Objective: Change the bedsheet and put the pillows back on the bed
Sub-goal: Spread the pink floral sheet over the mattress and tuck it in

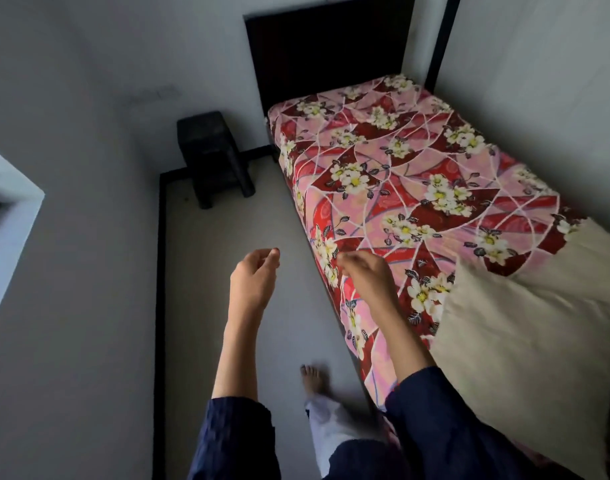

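The left hand (253, 277) hovers loosely curled and empty. The right hand (365, 277) blurs at the sheet (400, 174) edge, grip unclear.

red-pink floral bedsheet (417, 174), cream pillow (538, 334), black stool (215, 154), navy sleeves (237, 441).

Dark navy left sleeve (237, 441) and right sleeve (435, 420), lower frame, end mid-forearm. Bare: left hand (253, 275), right hand (367, 275). White trouser leg (331, 424), bare foot (314, 379), bottom centre.
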